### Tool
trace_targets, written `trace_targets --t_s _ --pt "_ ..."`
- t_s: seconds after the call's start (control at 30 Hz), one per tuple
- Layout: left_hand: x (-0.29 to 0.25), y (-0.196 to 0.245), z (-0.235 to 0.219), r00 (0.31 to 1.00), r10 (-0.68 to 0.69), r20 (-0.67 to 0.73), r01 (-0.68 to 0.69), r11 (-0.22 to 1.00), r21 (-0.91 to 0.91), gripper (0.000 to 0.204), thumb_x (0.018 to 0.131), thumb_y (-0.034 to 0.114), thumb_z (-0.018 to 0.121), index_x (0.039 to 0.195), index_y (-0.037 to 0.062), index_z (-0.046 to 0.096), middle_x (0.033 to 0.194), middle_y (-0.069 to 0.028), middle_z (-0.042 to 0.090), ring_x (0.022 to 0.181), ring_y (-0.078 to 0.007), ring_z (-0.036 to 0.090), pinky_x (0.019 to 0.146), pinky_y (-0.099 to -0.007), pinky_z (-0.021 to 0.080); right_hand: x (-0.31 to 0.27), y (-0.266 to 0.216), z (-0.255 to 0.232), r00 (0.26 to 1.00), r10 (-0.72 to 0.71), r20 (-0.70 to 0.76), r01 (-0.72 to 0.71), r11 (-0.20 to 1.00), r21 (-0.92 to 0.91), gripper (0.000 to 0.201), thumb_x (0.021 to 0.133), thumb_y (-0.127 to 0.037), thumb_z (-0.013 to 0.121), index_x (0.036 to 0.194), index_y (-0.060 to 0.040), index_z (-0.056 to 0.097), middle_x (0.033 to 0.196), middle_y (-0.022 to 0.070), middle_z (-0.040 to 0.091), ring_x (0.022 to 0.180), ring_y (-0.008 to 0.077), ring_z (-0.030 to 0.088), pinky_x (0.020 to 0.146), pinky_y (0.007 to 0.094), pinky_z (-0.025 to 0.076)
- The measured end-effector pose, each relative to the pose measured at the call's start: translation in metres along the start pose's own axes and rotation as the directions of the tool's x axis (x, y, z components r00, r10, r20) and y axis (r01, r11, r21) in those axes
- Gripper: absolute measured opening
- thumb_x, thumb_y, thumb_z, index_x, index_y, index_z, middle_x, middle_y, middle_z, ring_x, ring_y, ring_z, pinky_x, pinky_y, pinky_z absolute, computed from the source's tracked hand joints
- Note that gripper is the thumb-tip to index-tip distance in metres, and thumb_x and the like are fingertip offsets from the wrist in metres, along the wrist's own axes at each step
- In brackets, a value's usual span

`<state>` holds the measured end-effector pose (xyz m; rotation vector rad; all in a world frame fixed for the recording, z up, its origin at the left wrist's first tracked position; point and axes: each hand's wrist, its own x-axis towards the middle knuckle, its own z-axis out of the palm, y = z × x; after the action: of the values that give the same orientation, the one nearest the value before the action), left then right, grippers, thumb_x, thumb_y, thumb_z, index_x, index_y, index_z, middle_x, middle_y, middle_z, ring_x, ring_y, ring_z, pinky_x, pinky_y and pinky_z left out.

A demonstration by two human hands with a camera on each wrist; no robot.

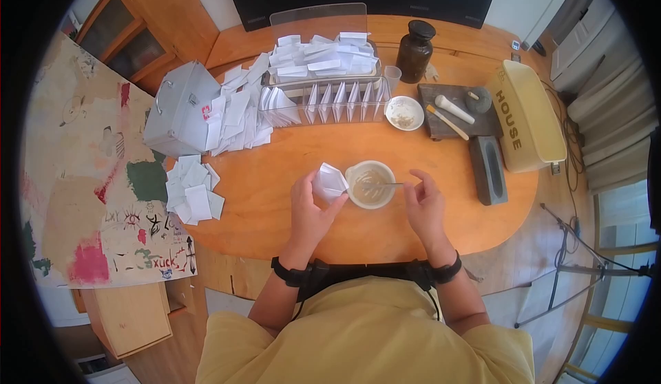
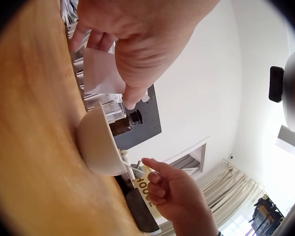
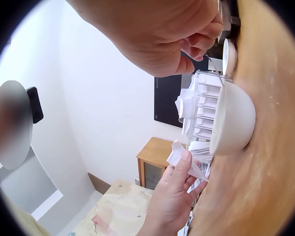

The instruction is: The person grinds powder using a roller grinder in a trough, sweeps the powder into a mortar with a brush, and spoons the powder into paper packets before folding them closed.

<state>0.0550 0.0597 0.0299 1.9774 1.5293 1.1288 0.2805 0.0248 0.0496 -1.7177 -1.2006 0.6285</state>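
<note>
Between the thumb and fingers of the left hand [image 1: 311,213] is a folded white paper packet [image 1: 329,182], its opening spread, beside the bowl's left edge. The white bowl [image 1: 370,206] holds a pale, pasty or powdery substance. A thin metal spoon [image 1: 392,184] rests in it, the handle leaning out over the right rim. Close to the handle's end is the right hand [image 1: 425,206], index finger extended and the others loosely curled; in the left wrist view a small gap shows between this hand [image 2: 174,194] and the handle. The bowl [image 2: 96,142] stands upright.
Behind are clear organizers [image 1: 323,119] of paper packets and a dark bottle [image 1: 415,52]. Loose papers and a silver case [image 1: 180,112] lie left. Toward the right are a small white dish [image 1: 405,126], a dark board [image 1: 441,128] with pestle and brush, a grey block [image 1: 487,171] and a yellow bin [image 1: 529,115].
</note>
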Motion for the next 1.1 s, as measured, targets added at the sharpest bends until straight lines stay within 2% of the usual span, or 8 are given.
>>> trace_targets --t_s 0.13,0.23,0.33,0.43,0.63,0.8,0.93,1.1 --pt "0.001 0.0 0.003 1.0 -0.008 -0.003 0.008 0.999 -0.036 0.063 0.074 0.02 0.081 0.123 -0.0009 0.047 0.115 -0.015 0.054 0.107 -0.0252 0.054 0.088 -0.0358 0.047 -0.005 -0.02 -0.001 0.994 -0.112 -0.004 0.112 0.994 0.017 0.022 0.084 -0.008 0.066 0.104 -0.0009 0.065 0.064 0.0056 0.055 0.05 0.0119 0.049 0.049 0.0259 0.041" --pt "0.004 0.006 0.004 0.997 -0.064 0.038 0.071 0.977 -0.203 0.062 0.076 0.019 0.08 0.124 -0.0005 0.046 0.114 -0.0122 0.055 0.108 -0.0225 0.055 0.087 -0.0349 0.05 -0.014 -0.03 0.011 0.957 -0.246 0.152 0.24 0.969 0.059 0.022 0.082 -0.011 0.068 0.103 -0.0035 0.065 0.07 0.0071 0.06 0.051 0.0162 0.054 0.05 0.0281 0.045" --pt "0.008 0.028 0.002 0.958 -0.221 0.181 0.281 0.842 -0.46 0.06 0.078 0.019 0.078 0.124 -0.0004 0.045 0.114 -0.0106 0.056 0.107 -0.0193 0.055 0.087 -0.0336 0.051 -0.021 -0.045 0.023 0.89 -0.356 0.286 0.356 0.933 0.054 0.021 0.081 -0.014 0.069 0.099 -0.0053 0.066 0.078 0.0084 0.064 0.054 0.0206 0.058 0.052 0.0313 0.049" --pt "0.006 0.028 0.006 0.919 -0.275 0.282 0.387 0.763 -0.517 0.056 0.08 0.018 0.077 0.123 -0.0002 0.045 0.115 -0.0109 0.056 0.106 -0.0173 0.056 0.086 -0.0328 0.051 -0.022 -0.04 0.034 0.887 -0.371 0.276 0.379 0.925 0.026 0.021 0.08 -0.017 0.07 0.098 -0.0056 0.066 0.081 0.009 0.066 0.057 0.023 0.061 0.054 0.0329 0.051" --pt "0.005 0.023 0.01 0.894 -0.279 0.351 0.426 0.774 -0.469 0.049 0.083 0.017 0.073 0.12 -0.0003 0.045 0.112 -0.0106 0.057 0.104 -0.0162 0.056 0.087 -0.0306 0.05 -0.02 -0.031 0.042 0.925 -0.307 0.224 0.299 0.952 0.066 0.017 0.082 -0.016 0.069 0.096 -0.0051 0.068 0.079 0.0123 0.067 0.057 0.0242 0.062 0.055 0.0323 0.051" --pt "0.007 0.021 0.007 0.875 -0.262 0.408 0.476 0.626 -0.618 0.038 0.089 0.017 0.067 0.116 -0.001 0.048 0.107 -0.0084 0.061 0.098 -0.0126 0.059 0.081 -0.0259 0.049 -0.017 -0.027 0.043 0.963 -0.072 0.261 0.013 0.975 0.221 0.015 0.089 -0.016 0.064 0.092 -0.0015 0.069 0.065 0.0062 0.063 0.054 0.0111 0.056 0.051 0.0262 0.045" --pt "0.014 0.007 0.004 0.823 -0.283 0.493 0.563 0.528 -0.636 0.031 0.095 0.021 0.06 0.116 -0.0002 0.051 0.104 -0.0052 0.063 0.09 -0.0099 0.059 0.077 -0.0239 0.047 -0.008 -0.02 0.036 0.901 0.039 0.432 -0.19 0.93 0.313 0.018 0.092 -0.017 0.062 0.091 0.0003 0.068 0.064 -0.0024 0.059 0.055 0.0032 0.05 0.05 0.0213 0.04" --pt "0.031 0.007 -0.01 0.775 -0.274 0.569 0.631 0.375 -0.679 0.031 0.099 0.031 0.051 0.107 0.0021 0.059 0.101 -0.003 0.063 0.085 -0.0084 0.057 0.081 -0.0246 0.045 -0.003 -0.025 0.027 0.838 0.069 0.542 -0.309 0.877 0.367 0.018 0.093 -0.016 0.06 0.088 -0.0004 0.068 0.067 -0.0037 0.058 0.059 0.003 0.05 0.054 0.019 0.039"
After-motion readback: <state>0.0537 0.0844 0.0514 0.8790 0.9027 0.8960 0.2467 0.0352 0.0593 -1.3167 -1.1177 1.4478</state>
